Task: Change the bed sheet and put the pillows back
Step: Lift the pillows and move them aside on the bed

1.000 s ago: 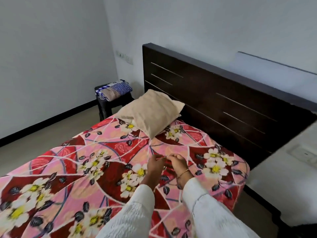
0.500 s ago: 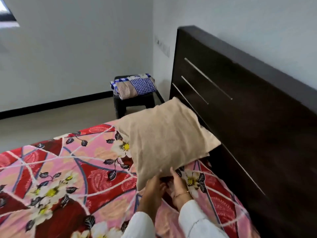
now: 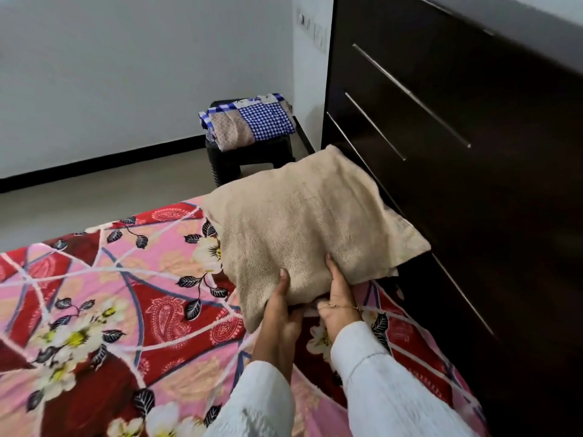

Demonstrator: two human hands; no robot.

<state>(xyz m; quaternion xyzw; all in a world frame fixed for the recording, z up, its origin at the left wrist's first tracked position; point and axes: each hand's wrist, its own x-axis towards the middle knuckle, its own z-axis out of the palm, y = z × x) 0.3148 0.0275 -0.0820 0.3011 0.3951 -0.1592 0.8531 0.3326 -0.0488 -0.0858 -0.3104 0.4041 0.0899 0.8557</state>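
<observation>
A floral red-and-pink bed sheet (image 3: 126,294) covers the bed beside a dark wooden headboard (image 3: 457,152). The beige pillow (image 3: 309,228) lies at the far end against it; the left hand (image 3: 282,305) and right hand (image 3: 339,294) grasp its near edge, fingers apparently tucked underneath. Far off, folded cloths (image 3: 249,121) rest on a black stool (image 3: 243,159) by white walls (image 3: 126,74).

Plain white walls (image 3: 126,74) are seen at ten o'clock, edged below by a black skirting strip (image 3: 94,167) above a grey floor (image 3: 94,200). A dark wooden headboard (image 3: 473,152) with inset metal strips is placed at two o'clock. Switch plates (image 3: 312,26) are mounted at twelve o'clock. A black stool (image 3: 243,156) at twelve o'clock is topped with folded cloth (image 3: 249,121).
</observation>
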